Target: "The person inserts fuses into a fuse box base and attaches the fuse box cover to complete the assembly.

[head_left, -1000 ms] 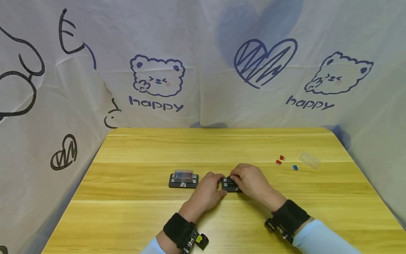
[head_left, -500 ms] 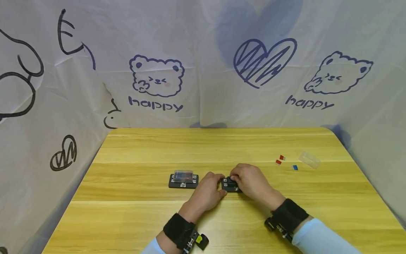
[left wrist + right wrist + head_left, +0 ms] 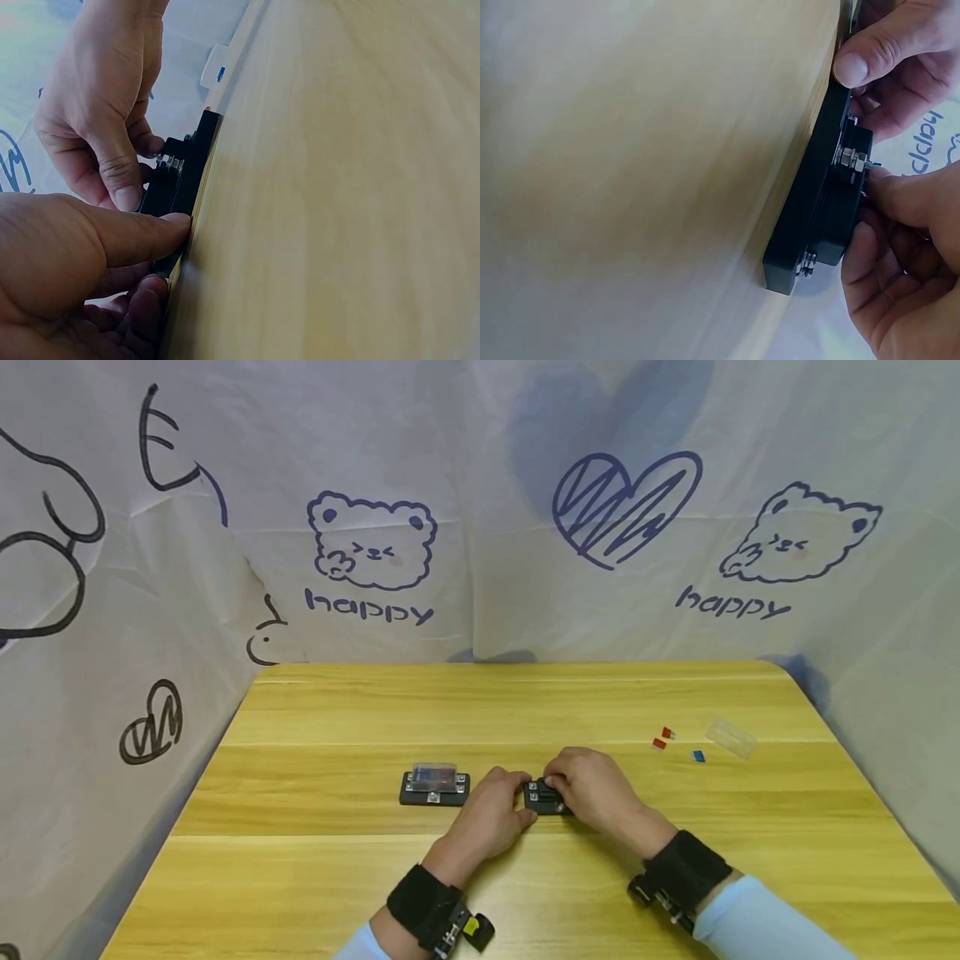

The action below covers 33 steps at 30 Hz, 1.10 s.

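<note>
A black fuse block [image 3: 547, 807] with metal screw terminals lies on the table between both hands. My left hand [image 3: 487, 814] grips its left end, thumb on the near edge and fingers on the far side. Over the block's raised middle, my right hand [image 3: 596, 789] has thumb and fingers pinched together. In the right wrist view, specks of red and blue show at those fingertips on the fuse block [image 3: 802, 217]; the small blade fuse they pinch is almost wholly hidden. In the left wrist view the left thumb presses along the fuse block [image 3: 199, 161].
Left of the hands stands a second fuse block [image 3: 433, 797] under a clear cover [image 3: 433, 775]. At the right lie two red blade fuses [image 3: 659, 744], a blue blade fuse [image 3: 698, 757] and a loose clear cover [image 3: 731, 739]. White cloth [image 3: 480, 527] hangs behind the wooden table [image 3: 300, 877].
</note>
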{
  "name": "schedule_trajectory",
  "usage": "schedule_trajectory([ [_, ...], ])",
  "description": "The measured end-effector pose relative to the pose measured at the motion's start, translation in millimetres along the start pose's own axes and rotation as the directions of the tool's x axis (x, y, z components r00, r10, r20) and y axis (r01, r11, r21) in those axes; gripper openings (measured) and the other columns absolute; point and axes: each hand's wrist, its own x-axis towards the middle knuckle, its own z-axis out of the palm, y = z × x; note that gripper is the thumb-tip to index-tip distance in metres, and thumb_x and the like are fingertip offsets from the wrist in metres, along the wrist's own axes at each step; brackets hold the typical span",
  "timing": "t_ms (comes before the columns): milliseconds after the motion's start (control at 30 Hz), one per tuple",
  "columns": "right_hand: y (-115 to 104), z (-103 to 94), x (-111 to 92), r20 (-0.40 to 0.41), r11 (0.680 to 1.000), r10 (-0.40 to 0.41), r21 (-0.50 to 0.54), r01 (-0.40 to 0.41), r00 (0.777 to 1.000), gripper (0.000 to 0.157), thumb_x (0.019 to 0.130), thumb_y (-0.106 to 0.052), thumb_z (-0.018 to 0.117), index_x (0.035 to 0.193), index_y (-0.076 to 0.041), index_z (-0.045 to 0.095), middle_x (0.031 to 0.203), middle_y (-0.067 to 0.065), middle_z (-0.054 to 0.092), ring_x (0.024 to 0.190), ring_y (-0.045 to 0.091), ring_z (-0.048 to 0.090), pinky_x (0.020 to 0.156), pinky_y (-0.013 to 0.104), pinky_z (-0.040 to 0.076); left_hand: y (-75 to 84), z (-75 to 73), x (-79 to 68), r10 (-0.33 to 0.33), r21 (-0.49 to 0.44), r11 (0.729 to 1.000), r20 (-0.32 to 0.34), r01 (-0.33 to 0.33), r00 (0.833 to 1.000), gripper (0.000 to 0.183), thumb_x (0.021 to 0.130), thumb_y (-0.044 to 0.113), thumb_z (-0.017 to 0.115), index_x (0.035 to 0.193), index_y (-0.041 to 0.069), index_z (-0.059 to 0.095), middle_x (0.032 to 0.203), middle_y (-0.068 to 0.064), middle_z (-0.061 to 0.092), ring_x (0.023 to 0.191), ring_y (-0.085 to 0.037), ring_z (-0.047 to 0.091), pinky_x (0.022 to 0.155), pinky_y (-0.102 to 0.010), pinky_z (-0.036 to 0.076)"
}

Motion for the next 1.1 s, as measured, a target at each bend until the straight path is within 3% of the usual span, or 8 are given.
schedule_trajectory([
  [400, 6.4, -1.6, -5.3, -0.001, 0.998, 0.045, 0.031, -0.045, 0.999, 0.004, 0.086, -0.014, 0.072, 0.090, -0.014, 0.074, 0.084, -0.002, 0.065, 0.079, 0.014, 0.061, 0.072, 0.036, 0.053, -0.3, 0.3, -0.6, 0.002, -0.002, 1.000, 0.001, -0.002, 1.000, 0.052, 0.085, 0.027, 0.073, 0.132, 0.010, 0.057, 0.099, -0.001, 0.052, 0.082, -0.015, 0.048, 0.071, -0.029, 0.043],
  [667, 18.4, -9.7, -13.9, 0.005, 0.988, 0.151, 0.019, -0.151, 0.989, 0.007, 0.090, -0.018, 0.069, 0.092, -0.015, 0.074, 0.087, -0.002, 0.066, 0.080, 0.015, 0.062, 0.071, 0.037, 0.053, -1.4, 0.1, -0.5, 0.000, 0.006, 1.000, 0.001, 0.000, 1.000, 0.053, 0.085, 0.028, 0.072, 0.133, 0.012, 0.056, 0.096, 0.000, 0.050, 0.081, -0.015, 0.048, 0.071, -0.029, 0.044],
  [1100, 71.2, -37.9, -36.8, -0.055, 0.950, 0.311, 0.033, -0.309, 0.949, 0.017, 0.094, -0.017, 0.061, 0.101, -0.006, 0.071, 0.092, 0.013, 0.067, 0.075, 0.026, 0.060, 0.065, 0.043, 0.049, -0.2, 0.3, -1.5, -0.019, -0.013, 1.000, 0.012, 0.019, 1.000, 0.054, 0.086, 0.027, 0.072, 0.135, 0.012, 0.055, 0.098, 0.001, 0.050, 0.083, -0.015, 0.048, 0.073, -0.030, 0.045],
])
